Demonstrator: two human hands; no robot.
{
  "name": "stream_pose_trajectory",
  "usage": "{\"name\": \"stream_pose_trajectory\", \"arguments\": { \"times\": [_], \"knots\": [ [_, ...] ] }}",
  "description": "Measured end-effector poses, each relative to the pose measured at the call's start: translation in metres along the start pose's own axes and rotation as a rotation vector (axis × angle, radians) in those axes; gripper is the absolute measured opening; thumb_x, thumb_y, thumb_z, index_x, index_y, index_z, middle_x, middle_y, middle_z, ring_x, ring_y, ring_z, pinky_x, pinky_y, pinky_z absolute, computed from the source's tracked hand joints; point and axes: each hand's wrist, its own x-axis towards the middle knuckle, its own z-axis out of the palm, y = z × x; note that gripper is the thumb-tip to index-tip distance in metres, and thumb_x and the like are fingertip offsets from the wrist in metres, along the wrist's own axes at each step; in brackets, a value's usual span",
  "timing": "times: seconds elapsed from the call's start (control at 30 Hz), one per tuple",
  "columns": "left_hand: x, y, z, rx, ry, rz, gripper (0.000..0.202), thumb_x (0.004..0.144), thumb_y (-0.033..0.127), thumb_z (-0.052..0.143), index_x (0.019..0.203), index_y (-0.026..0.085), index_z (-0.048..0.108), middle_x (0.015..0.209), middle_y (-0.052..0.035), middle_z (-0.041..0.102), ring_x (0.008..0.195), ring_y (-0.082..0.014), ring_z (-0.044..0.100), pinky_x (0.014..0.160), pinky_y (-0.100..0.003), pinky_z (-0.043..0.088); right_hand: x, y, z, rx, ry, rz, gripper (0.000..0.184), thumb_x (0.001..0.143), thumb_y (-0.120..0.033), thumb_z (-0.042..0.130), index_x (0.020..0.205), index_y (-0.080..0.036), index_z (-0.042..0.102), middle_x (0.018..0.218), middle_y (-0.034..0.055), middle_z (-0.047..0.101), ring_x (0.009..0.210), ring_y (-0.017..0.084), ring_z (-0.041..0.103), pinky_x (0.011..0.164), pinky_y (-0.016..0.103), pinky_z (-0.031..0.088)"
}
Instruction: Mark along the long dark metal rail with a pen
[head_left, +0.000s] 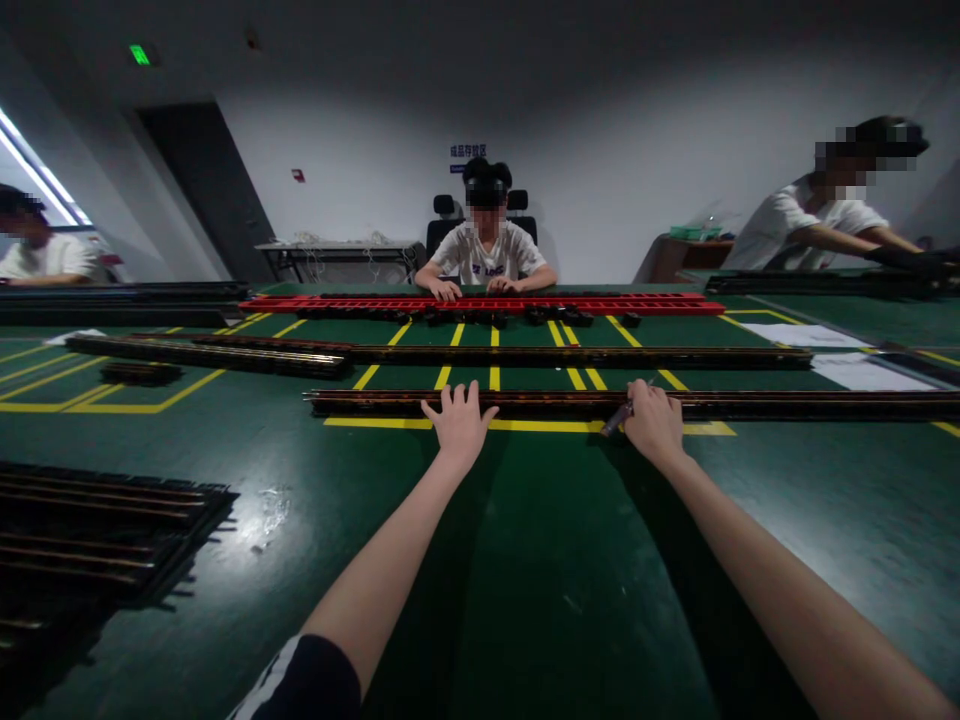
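A long dark rail (787,404) lies across the green table (540,560) in front of me. My left hand (459,422) rests on its near edge with fingers stretched out flat. My right hand (654,420) is closed around a small dark pen-like tool (616,417), its tip pointing left beside the rail. Both forearms reach straight out over the table.
More long dark rails (525,354) lie further back, and a red rail (480,304) sits before a seated person across the table. A stack of dark rails (90,540) sits at my near left. Two other people work at the far left and right. White papers (862,372) lie right.
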Motion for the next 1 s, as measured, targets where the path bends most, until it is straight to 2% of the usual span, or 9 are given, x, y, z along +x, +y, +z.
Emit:
{"name": "stream_pose_trajectory", "arguments": {
  "times": [0.17, 0.3, 0.6, 0.77, 1.0],
  "knots": [
    [0.013, 0.004, 0.003, -0.01, -0.04, 0.019, 0.046, 0.089, 0.047, 0.044, 0.128, 0.024, 0.052, 0.135, -0.0112, 0.053, 0.13, -0.0327, 0.039, 0.104, -0.068, 0.025, 0.011, 0.004, 0.001, -0.042, -0.035, 0.004, 0.022, 0.077, -0.008, 0.041, 0.096, -0.015, 0.048, 0.096, 0.0148, 0.063, 0.098, 0.027, 0.054, 0.078, 0.035, 0.033],
    [0.022, 0.004, 0.002, -0.02, -0.07, 0.036, 0.043, 0.09, 0.043, 0.043, 0.128, 0.024, 0.052, 0.136, -0.0109, 0.051, 0.131, -0.0321, 0.038, 0.104, -0.068, 0.025, 0.019, 0.007, 0.006, -0.056, -0.02, -0.006, 0.022, 0.076, -0.007, 0.043, 0.096, -0.014, 0.049, 0.094, 0.0146, 0.063, 0.097, 0.028, 0.055, 0.079, 0.035, 0.034],
    [0.043, -0.011, 0.015, 0.004, -0.152, 0.162, 0.05, 0.092, 0.04, 0.04, 0.14, 0.024, 0.036, 0.148, -0.0088, 0.038, 0.139, -0.0287, 0.026, 0.107, -0.065, 0.023, 0.036, 0.004, 0.009, -0.101, -0.089, 0.028, 0.019, 0.078, -0.011, 0.044, 0.097, -0.013, 0.048, 0.094, 0.0158, 0.061, 0.093, 0.026, 0.054, 0.077, 0.033, 0.032],
    [0.053, -0.016, 0.019, 0.001, -0.177, 0.189, 0.05, 0.094, 0.035, 0.036, 0.141, 0.022, 0.033, 0.148, -0.0099, 0.037, 0.14, -0.0264, 0.025, 0.109, -0.059, 0.024, 0.048, 0.003, 0.014, -0.1, -0.113, 0.057, 0.017, 0.083, -0.013, 0.039, 0.099, -0.012, 0.046, 0.098, 0.0172, 0.061, 0.097, 0.026, 0.054, 0.078, 0.032, 0.029],
    [0.067, -0.02, 0.026, 0.002, -0.164, 0.21, 0.049, 0.092, 0.033, 0.037, 0.141, 0.023, 0.034, 0.147, -0.0088, 0.039, 0.139, -0.0264, 0.026, 0.109, -0.058, 0.026, 0.057, 0.008, 0.031, -0.164, -0.02, 0.03, 0.017, 0.088, -0.016, 0.035, 0.1, -0.012, 0.047, 0.097, 0.0167, 0.062, 0.096, 0.026, 0.055, 0.078, 0.031, 0.03]
  ]
}}
